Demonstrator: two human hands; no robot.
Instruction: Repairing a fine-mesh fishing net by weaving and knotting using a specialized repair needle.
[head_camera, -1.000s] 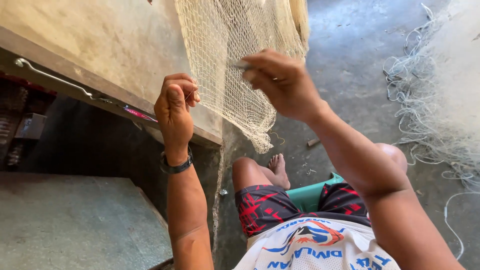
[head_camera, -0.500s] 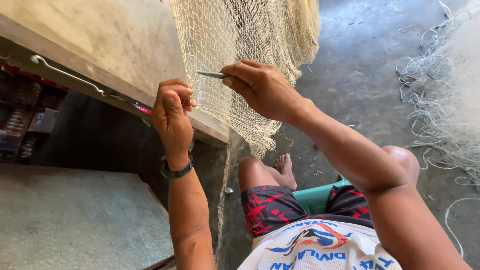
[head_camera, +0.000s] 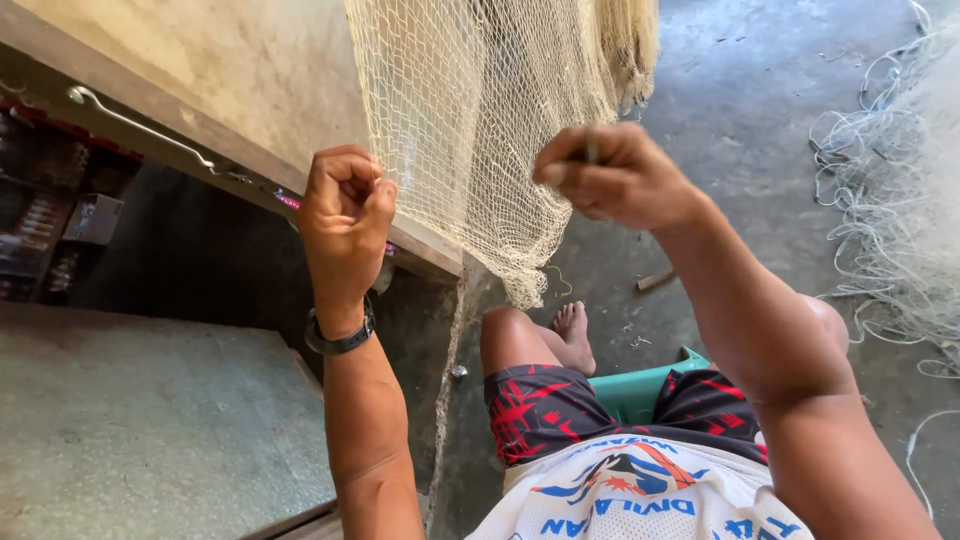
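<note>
A pale, fine-meshed fishing net (head_camera: 480, 130) hangs in front of me, its lower end bunched above my knee. My left hand (head_camera: 345, 215), with a dark watch on the wrist, pinches the net's left edge in closed fingers. My right hand (head_camera: 610, 180) is raised to the right of the net, fingers closed on a thin netting needle whose tip just shows between them; most of the tool is hidden in the fist. I sit on a green plastic seat (head_camera: 640, 385) with bare legs.
A slanted concrete slab with a wooden edge (head_camera: 200, 135) and a metal hook (head_camera: 140, 125) stands at left. A grey stone surface (head_camera: 140, 420) lies lower left. More pale net and loose line (head_camera: 890, 190) are heaped on the concrete floor at right.
My right hand has drawn the needle out to the right, away from my left hand. The left hand keeps its pinch on the net edge.
</note>
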